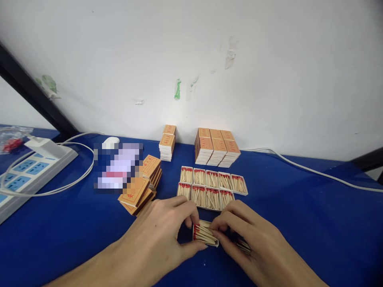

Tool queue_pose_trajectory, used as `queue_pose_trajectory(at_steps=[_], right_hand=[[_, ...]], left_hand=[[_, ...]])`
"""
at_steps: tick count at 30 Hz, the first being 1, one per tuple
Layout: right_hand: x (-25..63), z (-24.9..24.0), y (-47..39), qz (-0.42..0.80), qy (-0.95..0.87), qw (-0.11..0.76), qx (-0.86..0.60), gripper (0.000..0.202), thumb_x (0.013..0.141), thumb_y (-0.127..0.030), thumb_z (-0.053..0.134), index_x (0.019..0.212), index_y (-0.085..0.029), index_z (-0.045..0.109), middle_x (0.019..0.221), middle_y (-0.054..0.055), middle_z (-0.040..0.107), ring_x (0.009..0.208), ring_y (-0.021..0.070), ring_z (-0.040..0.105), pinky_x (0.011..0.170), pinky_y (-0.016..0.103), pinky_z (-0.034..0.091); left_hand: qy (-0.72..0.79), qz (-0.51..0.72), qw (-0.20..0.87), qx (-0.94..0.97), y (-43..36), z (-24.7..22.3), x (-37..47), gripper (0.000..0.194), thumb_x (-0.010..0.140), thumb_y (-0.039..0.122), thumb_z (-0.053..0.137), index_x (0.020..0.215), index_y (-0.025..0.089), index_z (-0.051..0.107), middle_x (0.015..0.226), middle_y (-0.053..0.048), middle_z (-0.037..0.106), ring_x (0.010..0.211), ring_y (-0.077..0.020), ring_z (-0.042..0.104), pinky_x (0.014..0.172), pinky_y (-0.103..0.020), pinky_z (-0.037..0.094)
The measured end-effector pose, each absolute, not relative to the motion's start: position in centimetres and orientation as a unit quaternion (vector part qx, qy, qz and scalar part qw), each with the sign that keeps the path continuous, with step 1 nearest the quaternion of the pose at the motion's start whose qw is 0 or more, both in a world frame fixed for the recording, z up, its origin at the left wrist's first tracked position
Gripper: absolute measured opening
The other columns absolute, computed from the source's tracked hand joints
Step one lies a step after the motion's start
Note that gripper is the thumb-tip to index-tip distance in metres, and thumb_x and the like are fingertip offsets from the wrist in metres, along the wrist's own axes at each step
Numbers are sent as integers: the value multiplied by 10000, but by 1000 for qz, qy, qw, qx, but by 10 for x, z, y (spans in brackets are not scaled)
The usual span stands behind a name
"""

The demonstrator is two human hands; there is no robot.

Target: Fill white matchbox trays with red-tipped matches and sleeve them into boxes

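Note:
A small matchbox tray (206, 232) full of red-tipped matches lies on the blue table near the front. My left hand (167, 229) grips its left end between thumb and fingers. At the tray's right end, my right hand (239, 231) has thumb and forefinger closed on the ends of some matches. Under the right palm, a pale-edged item (243, 245) is mostly hidden. Just beyond both hands, several open trays of matches (213, 182) stand in two rows, heads pointing away in the nearer row.
Stacked orange matchboxes stand by the wall in a large block (218, 145) and a narrow pile (167, 141). Loosely piled orange covers (134, 195) lie left, beside a blurred phone-like object (119, 165). A white mouse (110, 142), a power strip (32, 171) and cables are farther left.

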State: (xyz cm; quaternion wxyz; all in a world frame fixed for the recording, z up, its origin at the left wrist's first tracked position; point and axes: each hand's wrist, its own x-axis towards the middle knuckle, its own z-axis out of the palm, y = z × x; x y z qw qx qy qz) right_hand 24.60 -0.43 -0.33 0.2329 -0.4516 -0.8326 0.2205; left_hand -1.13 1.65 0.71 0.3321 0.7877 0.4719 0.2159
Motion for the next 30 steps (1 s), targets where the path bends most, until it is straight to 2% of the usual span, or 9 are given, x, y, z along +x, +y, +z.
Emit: queue_pose_trajectory(at_steps=[5,12,19,25,30], right_hand=[[246,-1,-4,241,-822,229,-462,211,1112,-126,623,1075,-285,757,1054,11,744,846,151,781,706,248,620],[245,5,-5,270,-810,214,-475,209,1131,-135,614,1078,-280,756,1067,15,762,873,157,796,702,242,617],[243,-4,-6,266,-809,218,-477,202,1136,-133,614,1089,-279,746,1080,18,737,888,167,776,745,279,617],[239,-8,-4,252,-808,230,-480,183,1103,-106,660,1073,-264,747,1020,11,703,827,161,743,717,288,578],[239,-5,-3,258,-809,226,-477,192,1118,-101,651,1072,-259,751,1037,8,727,830,145,754,697,258,570]], left_hand=[[493,202,308,789,16,6,-11,377,795,245,1060,916,252,703,938,54,762,782,-206,719,681,-333,440],[457,197,318,807,19,6,-10,316,842,154,1024,947,261,746,956,68,758,791,-177,720,703,-325,445],[463,200,329,798,19,3,-14,296,877,197,1003,953,258,723,994,59,777,853,-195,739,754,-343,476],[459,185,375,783,23,5,-15,254,907,172,1008,960,272,781,982,81,804,917,-185,750,798,-317,471],[454,159,403,779,24,8,-20,91,1066,243,896,1036,324,868,1007,81,820,726,-146,620,711,-314,406]])
